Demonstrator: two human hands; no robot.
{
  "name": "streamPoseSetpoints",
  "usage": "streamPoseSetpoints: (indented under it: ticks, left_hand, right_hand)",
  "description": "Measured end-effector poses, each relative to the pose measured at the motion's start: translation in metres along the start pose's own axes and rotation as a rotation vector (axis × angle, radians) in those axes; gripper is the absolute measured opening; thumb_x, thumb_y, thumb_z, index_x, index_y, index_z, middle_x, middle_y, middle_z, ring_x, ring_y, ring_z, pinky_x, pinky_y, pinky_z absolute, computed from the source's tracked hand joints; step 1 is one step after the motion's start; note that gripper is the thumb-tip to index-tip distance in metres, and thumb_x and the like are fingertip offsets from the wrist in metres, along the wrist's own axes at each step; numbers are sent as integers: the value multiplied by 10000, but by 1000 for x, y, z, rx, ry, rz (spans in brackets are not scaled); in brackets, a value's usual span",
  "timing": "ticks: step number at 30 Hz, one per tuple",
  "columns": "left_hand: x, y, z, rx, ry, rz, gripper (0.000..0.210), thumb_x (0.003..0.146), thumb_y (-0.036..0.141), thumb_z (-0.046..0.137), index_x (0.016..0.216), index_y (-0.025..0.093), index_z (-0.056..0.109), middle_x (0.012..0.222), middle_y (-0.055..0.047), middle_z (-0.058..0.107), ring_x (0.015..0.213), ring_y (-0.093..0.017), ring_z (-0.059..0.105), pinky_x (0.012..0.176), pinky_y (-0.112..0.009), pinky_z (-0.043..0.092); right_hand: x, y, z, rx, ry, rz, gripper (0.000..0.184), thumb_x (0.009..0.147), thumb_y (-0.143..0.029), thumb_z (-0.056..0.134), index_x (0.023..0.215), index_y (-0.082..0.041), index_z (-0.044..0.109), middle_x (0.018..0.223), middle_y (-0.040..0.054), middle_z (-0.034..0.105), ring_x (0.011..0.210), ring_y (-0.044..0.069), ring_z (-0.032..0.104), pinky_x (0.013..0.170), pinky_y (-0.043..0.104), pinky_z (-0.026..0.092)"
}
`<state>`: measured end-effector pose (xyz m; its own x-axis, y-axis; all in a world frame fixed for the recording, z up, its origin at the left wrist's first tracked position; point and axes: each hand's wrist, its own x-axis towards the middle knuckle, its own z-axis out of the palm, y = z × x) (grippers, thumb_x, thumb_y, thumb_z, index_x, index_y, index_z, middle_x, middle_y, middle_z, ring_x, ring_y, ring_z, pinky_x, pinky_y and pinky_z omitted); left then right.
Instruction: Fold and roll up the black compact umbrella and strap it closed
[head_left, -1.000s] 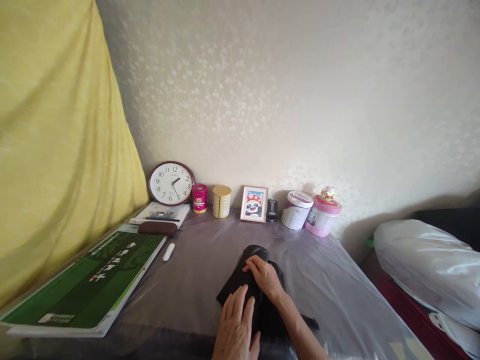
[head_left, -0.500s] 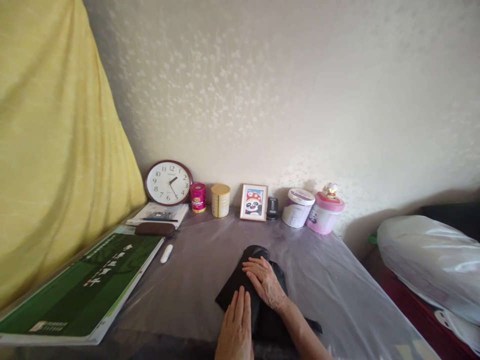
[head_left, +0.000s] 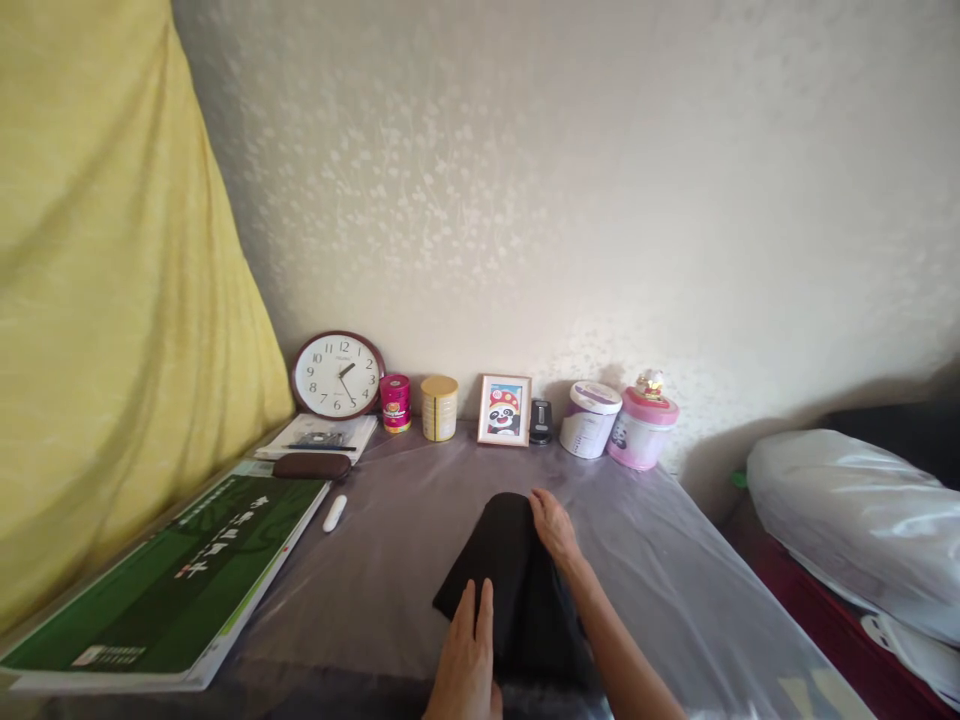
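Observation:
A folded black cloth (head_left: 501,560), perhaps a garment, lies on the table in front of me. My left hand (head_left: 466,655) is at its near left part, fingers stretched out and on or just over the fabric. At the far right edge of the cloth, my right hand (head_left: 555,527) has its fingers bent over the border, seemingly gripping it. The thumb of that hand is hidden. The near end of the cloth lies in shadow between my forearms.
A green book (head_left: 172,570), a brown case (head_left: 311,467) and a small white object (head_left: 335,513) lie left. Along the wall stand a clock (head_left: 337,375), two cans, a picture frame (head_left: 504,410) and two tubs. A plastic-wrapped bundle (head_left: 847,510) is right of the table (head_left: 675,590).
My right hand has moved from lying flat on the cloth to its far right edge. The strip sticking out at the right no longer shows. My left hand has shifted slightly, its fingers more spread.

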<state>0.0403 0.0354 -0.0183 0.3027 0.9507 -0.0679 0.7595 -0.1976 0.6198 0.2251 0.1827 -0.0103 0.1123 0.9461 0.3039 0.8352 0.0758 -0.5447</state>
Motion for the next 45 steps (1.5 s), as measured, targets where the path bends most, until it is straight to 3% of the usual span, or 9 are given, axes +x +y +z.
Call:
streamPoseSetpoints:
  ticks: [7,12,17,20,26,31,34,39,45]
  left_hand:
    - [-1,-3,-2,-189,43,28,867,577,-12,378,1395,67,102,1487,-156,146,1369,-194,150,1119,-331,181]
    - [-2,-5,-13,-329,66,36,848,591,15,368,1397,100,120,1481,-115,189,1363,-175,174,1123,-303,170]
    - [-4,-9,-18,-396,47,25,834,598,39,366,1395,122,132,1478,-90,197,1361,-169,176,1127,-321,152]
    - [-3,-11,-15,-402,42,23,842,596,34,372,1396,122,122,1480,-95,180,1363,-173,167,1128,-331,151]
    - [0,-13,-13,-404,62,25,823,606,13,359,1392,98,130,1473,-117,180,1363,-182,166,1130,-355,144]
    - [-1,-12,-11,-375,61,27,810,622,9,357,1392,77,117,1475,-141,162,1369,-189,146,1129,-348,152]
    - [-2,-11,-7,-341,68,31,810,623,-5,351,1393,71,112,1478,-153,145,1371,-191,142,1126,-346,160]
    - [-2,-9,-4,-251,76,24,826,617,-17,355,1397,81,102,1486,-153,137,1372,-201,138,1122,-356,173]
    - [-2,-10,1,-170,71,27,872,588,-17,387,1401,104,94,1493,-151,116,1368,-213,154,1106,-351,221]
  right_hand:
    - [-43,42,-37,-43,22,188,273,840,-295,375,807,-212,633,787,71,675,787,193,635,673,256,440]
    - [-49,42,-35,-38,-28,213,213,821,-292,432,731,-233,615,744,40,670,738,166,630,611,221,432]
    - [-39,36,-26,-56,-63,307,432,895,-379,268,734,-180,616,689,63,663,649,171,629,558,238,423]
    - [-35,32,-19,-85,-63,350,491,905,-429,234,775,-158,623,754,99,678,721,194,648,588,247,420]
    - [-39,30,-18,-160,-73,367,346,892,-370,355,791,-170,618,856,127,690,864,231,642,682,266,407]
    - [-48,36,-27,-198,-1,348,268,878,-326,390,828,-176,606,864,127,684,884,240,638,710,277,407]
    - [-53,38,-28,-103,15,350,330,870,-372,370,762,-184,618,779,90,681,817,217,644,664,258,416]
    - [-60,36,-33,296,-40,366,419,776,-498,440,643,-155,639,588,28,623,608,188,591,534,256,403]
    - [-56,11,-42,571,-22,372,468,709,-562,498,697,-121,656,547,6,586,548,150,537,476,230,376]
